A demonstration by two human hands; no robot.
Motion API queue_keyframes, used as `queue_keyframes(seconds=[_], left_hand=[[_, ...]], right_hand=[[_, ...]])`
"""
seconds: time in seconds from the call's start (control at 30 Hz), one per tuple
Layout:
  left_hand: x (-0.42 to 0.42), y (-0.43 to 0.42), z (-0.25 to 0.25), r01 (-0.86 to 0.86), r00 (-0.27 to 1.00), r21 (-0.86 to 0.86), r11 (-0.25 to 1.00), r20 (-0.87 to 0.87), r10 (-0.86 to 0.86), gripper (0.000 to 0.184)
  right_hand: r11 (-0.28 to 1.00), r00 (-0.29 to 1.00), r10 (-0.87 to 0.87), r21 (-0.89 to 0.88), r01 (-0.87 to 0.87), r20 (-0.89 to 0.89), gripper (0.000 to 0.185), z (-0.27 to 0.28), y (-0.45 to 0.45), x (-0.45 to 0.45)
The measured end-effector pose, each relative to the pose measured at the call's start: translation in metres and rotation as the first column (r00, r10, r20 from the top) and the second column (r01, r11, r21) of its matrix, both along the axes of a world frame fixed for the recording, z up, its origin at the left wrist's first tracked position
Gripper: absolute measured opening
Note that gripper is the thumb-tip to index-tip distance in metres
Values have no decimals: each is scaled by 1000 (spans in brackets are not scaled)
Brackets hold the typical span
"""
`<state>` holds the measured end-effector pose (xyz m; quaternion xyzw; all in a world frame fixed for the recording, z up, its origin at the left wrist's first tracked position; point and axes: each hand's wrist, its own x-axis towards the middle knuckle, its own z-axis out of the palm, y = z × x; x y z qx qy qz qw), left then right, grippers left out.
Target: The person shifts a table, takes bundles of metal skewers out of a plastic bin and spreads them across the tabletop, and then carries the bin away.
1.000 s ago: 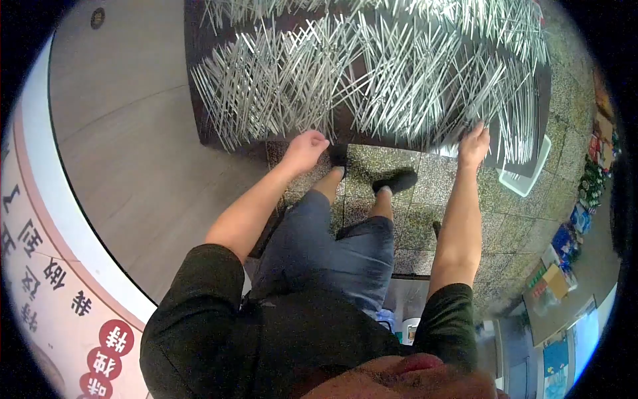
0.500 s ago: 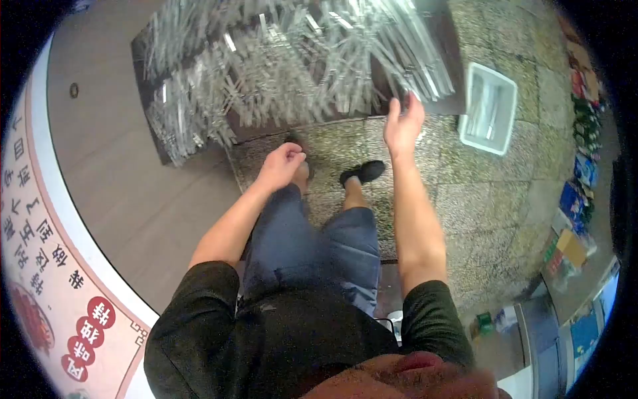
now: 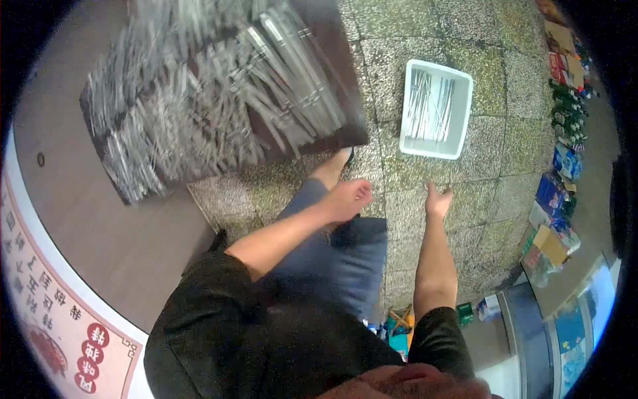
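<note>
Many thin silvery strips (image 3: 219, 100) lie in rows across a dark tabletop (image 3: 332, 40) at the upper left, blurred by motion. My left hand (image 3: 350, 200) is just below the table's near edge, its fingers curled; whether anything is inside them is hidden. My right hand (image 3: 438, 199) hangs over the tiled floor with thumb and fingers apart and nothing in it. Beyond it, a white plastic bin (image 3: 436, 148) stands on the floor, with more silvery strips (image 3: 428, 106) lying inside.
Speckled stone tiles (image 3: 478, 139) cover the floor. Along the right side are boxes, bags and green bottles (image 3: 570, 120), and an open cardboard box (image 3: 550, 246). A printed sign (image 3: 73, 332) is at the lower left. My knees are below the table edge.
The view has swung right, so the table now sits further left and the bin shows fully. My right hand has left the strips at the table edge and is over the floor.
</note>
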<state>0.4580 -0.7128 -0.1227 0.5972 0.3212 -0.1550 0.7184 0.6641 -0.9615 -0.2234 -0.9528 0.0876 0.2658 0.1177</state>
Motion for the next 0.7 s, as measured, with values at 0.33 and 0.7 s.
queue_keyframes(seconds=[0.33, 0.7], left_hand=[[172, -62, -186, 31, 942, 112, 993, -335, 9, 41], [325, -130, -446, -116, 836, 406, 906, -453, 310, 70]], right_hand=[[985, 985, 154, 89, -147, -81, 93, -169, 5, 150], [903, 903, 406, 90, -420, 143, 92, -402, -19, 234]])
